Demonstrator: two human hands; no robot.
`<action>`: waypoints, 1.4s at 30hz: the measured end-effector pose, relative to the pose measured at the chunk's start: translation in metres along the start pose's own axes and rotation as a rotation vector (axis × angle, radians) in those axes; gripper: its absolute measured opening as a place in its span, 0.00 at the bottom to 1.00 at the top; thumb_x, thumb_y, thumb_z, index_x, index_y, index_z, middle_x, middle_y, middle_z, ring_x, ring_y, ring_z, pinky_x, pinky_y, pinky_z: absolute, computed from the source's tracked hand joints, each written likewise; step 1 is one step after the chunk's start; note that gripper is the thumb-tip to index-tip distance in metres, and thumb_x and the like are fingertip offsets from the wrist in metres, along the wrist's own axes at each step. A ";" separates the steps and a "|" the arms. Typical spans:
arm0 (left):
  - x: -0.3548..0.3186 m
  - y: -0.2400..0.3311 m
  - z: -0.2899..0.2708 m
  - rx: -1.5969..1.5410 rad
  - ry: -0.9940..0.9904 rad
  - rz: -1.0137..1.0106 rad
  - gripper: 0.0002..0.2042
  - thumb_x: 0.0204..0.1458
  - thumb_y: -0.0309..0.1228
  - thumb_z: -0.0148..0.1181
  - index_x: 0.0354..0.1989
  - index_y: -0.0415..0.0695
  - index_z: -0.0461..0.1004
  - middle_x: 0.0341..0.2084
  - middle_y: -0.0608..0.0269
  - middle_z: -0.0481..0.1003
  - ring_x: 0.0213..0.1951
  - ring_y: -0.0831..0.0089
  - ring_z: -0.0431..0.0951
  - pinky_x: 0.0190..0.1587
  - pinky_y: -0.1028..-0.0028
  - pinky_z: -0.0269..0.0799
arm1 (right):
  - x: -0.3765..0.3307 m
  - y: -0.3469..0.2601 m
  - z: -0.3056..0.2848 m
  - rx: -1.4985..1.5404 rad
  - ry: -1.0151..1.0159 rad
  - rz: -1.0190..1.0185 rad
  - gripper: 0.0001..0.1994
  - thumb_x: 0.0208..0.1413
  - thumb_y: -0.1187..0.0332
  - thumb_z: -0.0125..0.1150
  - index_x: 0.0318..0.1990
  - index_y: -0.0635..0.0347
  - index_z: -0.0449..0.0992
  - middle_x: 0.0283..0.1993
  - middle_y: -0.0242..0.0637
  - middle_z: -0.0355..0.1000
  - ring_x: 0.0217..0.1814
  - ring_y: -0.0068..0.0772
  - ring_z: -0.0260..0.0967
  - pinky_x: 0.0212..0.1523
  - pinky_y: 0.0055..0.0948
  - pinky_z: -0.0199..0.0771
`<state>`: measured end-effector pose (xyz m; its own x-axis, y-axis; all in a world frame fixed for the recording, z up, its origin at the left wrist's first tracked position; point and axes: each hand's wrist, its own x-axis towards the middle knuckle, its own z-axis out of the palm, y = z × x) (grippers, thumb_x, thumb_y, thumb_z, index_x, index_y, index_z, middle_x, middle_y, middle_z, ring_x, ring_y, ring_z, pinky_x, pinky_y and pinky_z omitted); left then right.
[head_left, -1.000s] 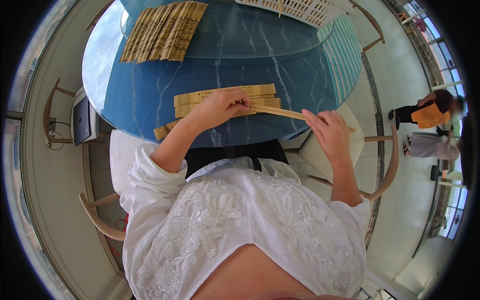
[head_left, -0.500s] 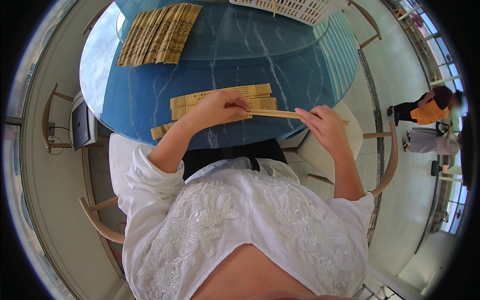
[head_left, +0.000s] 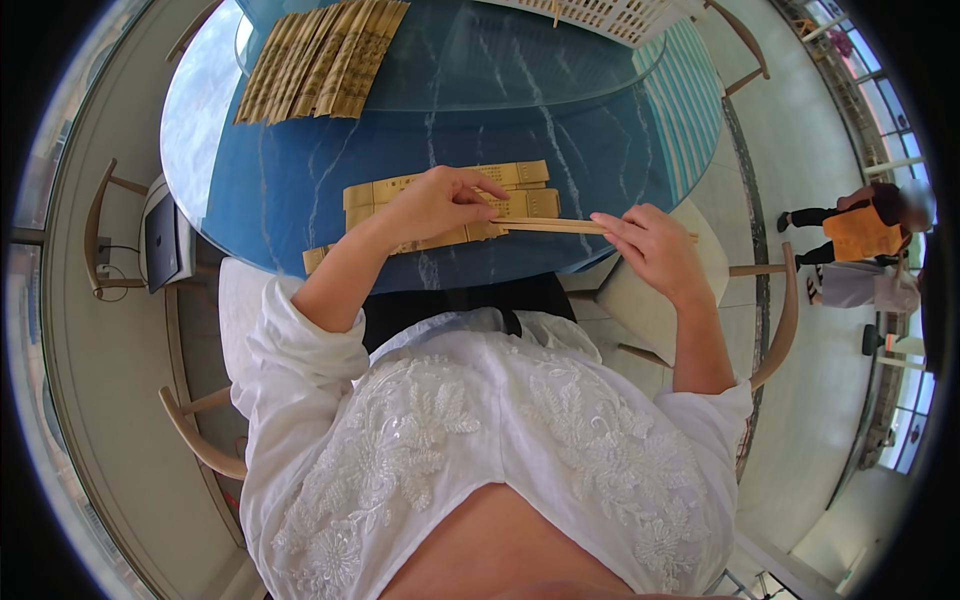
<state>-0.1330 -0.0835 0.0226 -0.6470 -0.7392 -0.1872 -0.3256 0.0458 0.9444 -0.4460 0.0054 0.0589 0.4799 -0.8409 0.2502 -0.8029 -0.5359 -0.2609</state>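
- Left hand (head_left: 432, 205): rests palm-down on a row of flat bamboo strips (head_left: 450, 205) at the near edge of the table. Fingers are bent, with the tips pressing on the strips; a closed grip around any one strip cannot be confirmed from this view.
- Right hand (head_left: 655, 250): positioned to the right of the left hand, just past the table edge. Thumb and fingers pinch the right end of a single strip (head_left: 550, 226).
- Single strip: lies roughly level, running from the right hand leftward to the fingertips of the left hand, where it meets the row of strips.
- Row of flat bamboo strips: laid side by side on the table, long edges touching, directly in front of the person's body. One end sticks out below the left forearm.
- Table (head_left: 300, 180): round, blue, glossy, with pale marbled streaks.
- Second bundle of strips (head_left: 320, 60): darker, fanned out on the far left part of the table, well apart from both hands.
- White slatted basket (head_left: 610, 15): at the far edge of the table.
- Wooden chairs (head_left: 100, 230): stand around the table.
- Laptop (head_left: 160, 240): on a seat at the left.
- Other person (head_left: 860, 230): in an orange top, far right on the floor.
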 end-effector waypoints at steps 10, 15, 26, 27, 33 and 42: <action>0.000 0.013 -0.005 0.130 -0.059 -0.094 0.14 0.54 0.28 0.64 0.51 0.46 0.80 0.18 0.73 0.75 0.19 0.89 0.64 0.24 0.82 0.57 | 0.008 -0.003 -0.007 0.064 -0.070 0.042 0.11 0.56 0.69 0.62 0.47 0.49 0.82 0.24 0.32 0.62 0.28 0.34 0.63 0.28 0.33 0.63; -0.002 0.013 -0.001 0.115 -0.046 -0.056 0.15 0.55 0.28 0.65 0.51 0.45 0.80 0.23 0.68 0.80 0.23 0.88 0.71 0.25 0.84 0.62 | 0.011 -0.003 -0.014 0.042 -0.094 0.027 0.10 0.56 0.68 0.62 0.45 0.49 0.83 0.23 0.32 0.61 0.27 0.34 0.62 0.27 0.33 0.62; -0.018 0.025 0.001 -0.252 -0.047 -0.177 0.17 0.54 0.24 0.64 0.53 0.36 0.76 0.35 0.58 0.82 0.35 0.78 0.82 0.42 0.85 0.74 | 0.013 -0.008 -0.002 0.084 0.026 -0.002 0.11 0.54 0.68 0.65 0.46 0.49 0.83 0.23 0.31 0.62 0.27 0.31 0.60 0.28 0.31 0.62; -0.020 0.026 0.000 -0.232 -0.059 -0.176 0.18 0.54 0.24 0.64 0.54 0.37 0.75 0.36 0.58 0.82 0.36 0.78 0.81 0.43 0.84 0.74 | 0.011 -0.008 -0.003 0.095 0.017 0.014 0.11 0.54 0.68 0.65 0.46 0.49 0.83 0.23 0.31 0.62 0.27 0.31 0.61 0.28 0.31 0.62; -0.024 0.016 -0.004 -0.185 -0.184 -0.028 0.26 0.50 0.22 0.67 0.61 0.42 0.71 0.38 0.57 0.82 0.40 0.77 0.80 0.47 0.81 0.74 | 0.008 -0.008 -0.007 0.134 -0.088 0.056 0.11 0.54 0.68 0.65 0.46 0.51 0.83 0.23 0.31 0.63 0.27 0.32 0.61 0.29 0.31 0.62; -0.025 0.023 -0.001 -0.078 -0.127 -0.008 0.27 0.49 0.22 0.68 0.60 0.42 0.71 0.37 0.56 0.82 0.40 0.75 0.81 0.45 0.79 0.74 | 0.013 -0.010 -0.010 0.098 -0.013 -0.008 0.12 0.53 0.68 0.66 0.46 0.50 0.83 0.23 0.31 0.63 0.28 0.32 0.61 0.30 0.32 0.62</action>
<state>-0.1239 -0.0647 0.0495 -0.7279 -0.6484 -0.2229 -0.2798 -0.0158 0.9599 -0.4352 0.0007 0.0741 0.4915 -0.8369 0.2409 -0.7607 -0.5473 -0.3492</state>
